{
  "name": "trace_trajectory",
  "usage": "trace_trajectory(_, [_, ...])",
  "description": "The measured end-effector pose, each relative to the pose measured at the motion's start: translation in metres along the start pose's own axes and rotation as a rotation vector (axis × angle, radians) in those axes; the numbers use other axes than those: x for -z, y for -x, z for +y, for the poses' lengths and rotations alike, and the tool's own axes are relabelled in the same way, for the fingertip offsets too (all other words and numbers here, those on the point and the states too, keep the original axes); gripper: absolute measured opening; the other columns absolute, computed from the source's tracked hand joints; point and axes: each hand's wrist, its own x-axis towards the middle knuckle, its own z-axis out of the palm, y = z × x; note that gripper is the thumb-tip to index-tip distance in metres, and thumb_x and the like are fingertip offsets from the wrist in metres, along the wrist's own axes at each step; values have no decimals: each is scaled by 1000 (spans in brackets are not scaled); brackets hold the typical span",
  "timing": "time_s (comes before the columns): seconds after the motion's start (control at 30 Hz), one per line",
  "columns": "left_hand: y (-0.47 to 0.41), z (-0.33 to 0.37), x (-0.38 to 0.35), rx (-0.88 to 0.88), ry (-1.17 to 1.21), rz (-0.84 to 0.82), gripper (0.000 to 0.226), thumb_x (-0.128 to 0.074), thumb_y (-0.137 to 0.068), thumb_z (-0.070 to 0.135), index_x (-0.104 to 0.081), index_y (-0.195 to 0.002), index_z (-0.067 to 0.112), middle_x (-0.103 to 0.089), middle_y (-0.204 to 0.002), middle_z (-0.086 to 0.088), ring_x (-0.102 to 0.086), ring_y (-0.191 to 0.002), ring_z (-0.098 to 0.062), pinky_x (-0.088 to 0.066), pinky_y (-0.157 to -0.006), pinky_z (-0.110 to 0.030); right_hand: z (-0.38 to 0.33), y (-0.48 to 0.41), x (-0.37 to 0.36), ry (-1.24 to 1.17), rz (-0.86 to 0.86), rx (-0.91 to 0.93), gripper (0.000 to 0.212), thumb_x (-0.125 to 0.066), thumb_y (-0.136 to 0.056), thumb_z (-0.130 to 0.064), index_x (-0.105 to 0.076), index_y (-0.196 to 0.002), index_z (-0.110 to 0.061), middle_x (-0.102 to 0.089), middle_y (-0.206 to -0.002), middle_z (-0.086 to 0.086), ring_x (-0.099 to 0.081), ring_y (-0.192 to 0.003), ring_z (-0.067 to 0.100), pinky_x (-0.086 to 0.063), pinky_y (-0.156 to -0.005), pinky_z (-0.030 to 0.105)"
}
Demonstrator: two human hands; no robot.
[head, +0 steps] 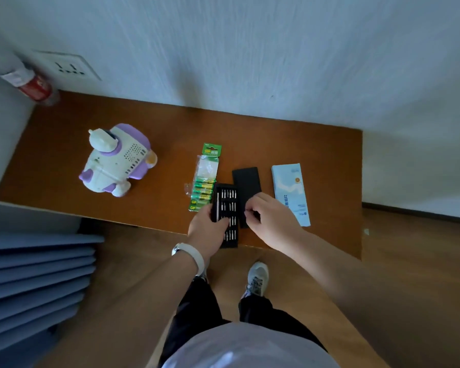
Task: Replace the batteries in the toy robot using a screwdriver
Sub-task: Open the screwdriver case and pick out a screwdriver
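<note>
Two hands on the tool kit, none on the toy. White-and-purple plastic toy robot point(114, 160) stands upright on the brown wooden table point(316, 150), at ten o'clock from the hands and well apart from them. Its battery door is not visible from this angle.

Step in hand, as I judge it: choosing a driver bit, before any screw is touched.
- Left hand point(206, 229) grips the near-left edge of the black rectangular bit tray point(227, 205), thumb laid over its top, steadying it.
- Right hand point(268, 216) hovers at the tray's three o'clock edge, fingertips curled and pinched close. Something small and dark may sit between them. I cannot tell whether it is a bit or only the flat black lid point(246, 181) behind.

Tray contents: a slim silver driver handle point(218, 205) in the left slot, with rows of short metal bits point(232, 193) to its right.

Green card-and-blister battery pack point(203, 181) lies touching the tray at eleven o'clock. Its upper blister looks emptied and cells show in the lower part. The lid lies at the tray's one o'clock, and a pale blue cardboard sleeve point(290, 192) lies beyond it at three o'clock.

Next move, I judge: lift out the handle and seat a matching bit. Then bring the robot near and turn it to find the door screw.
</note>
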Motion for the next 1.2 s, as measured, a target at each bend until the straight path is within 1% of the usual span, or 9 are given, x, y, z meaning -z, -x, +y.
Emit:
trace_trajectory(0.1, [-1, 2, -5, -28, -37, 87, 20, -64, -94, 20, -58, -113, 26, -70, -98, 3, -68, -81, -12, -53, -60, -24, 7, -4, -5, 18, 12, 77, 6, -62, -90, -15, -66, -92, -11, -62, -99, -2, -59, -86, 13, -55, -67, 32])
trace_trajectory(0.2, [0, 5, -11, -71, -81, 140, 27, -63, -95, 21, -55, -120, 24, -68, -104, 4, -67, -88, -15, -50, -58, -20, 12, -4, -9, 45, 12, 107, 7, -63, -90, -14, -68, -93, -10, -65, -108, 1, -62, -95, 17, -56, -74, 29])
trace_trajectory(0.33, [-2, 9, -17, -125, -137, 169, 37, -60, -98, 21, -50, -134, 23, -64, -111, 4, -63, -95, -15, -50, -67, -21, 13, -1, -15, 51, 48, 99, 6, -65, -88, -12, -69, -91, -8, -67, -111, 5, -62, -103, 21, -51, -82, 25])
trace_trajectory(0.43, [-7, 14, -19, -183, -147, 137, 40, -59, -98, 20, -50, -136, 27, -66, -110, 8, -64, -94, -13, -57, -75, -29, 18, 2, -18, 19, 91, 59, 5, -66, -87, -10, -70, -90, -7, -68, -108, 5, -62, -102, 22, -45, -84, 22])
trace_trajectory(0.57, [-16, 22, -27, -224, -118, 89, 51, -61, -97, 19, -45, -144, 31, -67, -118, 7, -65, -103, -15, -60, -82, -35, 24, 7, -16, 14, 143, 29, 4, -67, -87, -9, -69, -90, -7, -68, -105, 4, -62, -98, 21, -52, -79, 27])
trace_trajectory(0.73, [-23, 31, -37, -306, -187, 94, 52, -64, -96, 23, -45, -145, 29, -65, -125, 7, -62, -108, -14, -52, -80, -26, 31, 8, -13, 41, 209, 1, 5, -69, -85, -9, -68, -90, -7, -68, -99, 5, -63, -91, 22, -56, -74, 31])
trace_trajectory(0.9, [-26, 21, -27, -352, -337, 101, 49, -62, -96, 33, -49, -143, 25, -57, -119, 2, -57, -106, -16, -50, -84, -30, 29, 5, -18, 45, 238, 29, 4, -68, -85, -8, -68, -89, -6, -67, -104, 6, -63, -92, 24, -56, -73, 34])
trace_trajectory(1.07, [-26, 6, -14, -392, -314, 14, 48, -64, -96, 23, -52, -142, 19, -56, -106, 3, -56, -89, -9, -53, -80, -26, 26, -6, -26, 63, 242, 57, 4, -70, -84, -7, -69, -87, -4, -68, -113, 11, -64, -103, 29, -56, -85, 38])
trace_trajectory(1.2, [-23, 1, -5, -408, -326, -95, 54, -64, -94, 13, -47, -146, 17, -56, -111, 3, -57, -90, -6, -51, -81, -21, 30, -12, -30, 72, 218, 99, 5, -71, -84, -8, -67, -85, -4, -67, -117, 12, -63, -110, 29, -55, -88, 42])
